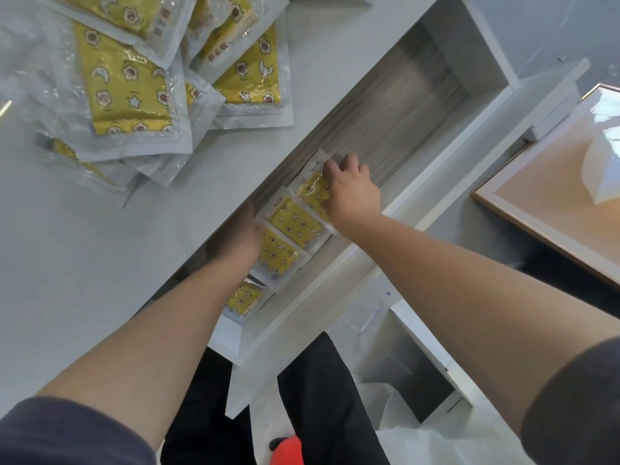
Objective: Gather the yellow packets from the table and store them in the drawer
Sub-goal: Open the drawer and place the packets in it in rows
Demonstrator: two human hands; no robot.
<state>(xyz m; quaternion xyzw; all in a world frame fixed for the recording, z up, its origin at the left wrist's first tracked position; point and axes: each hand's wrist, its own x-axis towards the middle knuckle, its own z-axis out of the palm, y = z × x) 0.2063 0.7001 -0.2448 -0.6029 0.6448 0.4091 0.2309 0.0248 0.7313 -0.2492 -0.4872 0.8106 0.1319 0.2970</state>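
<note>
A white table (pixel 84 263) fills the left of the view, its edge running diagonally. At right stands a pale wood panel (pixel 550 196) with a lighter rim, bearing a folded white sheet (pixel 604 162). Grey floor (pixel 553 25) shows at upper right. White plastic (pixel 419 441) lies crumpled below. Lighting is even and diffuse.

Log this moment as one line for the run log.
stage: storing | right hand: on top packet in drawer | left hand: steadying packet row | pile on table: remaining
</note>
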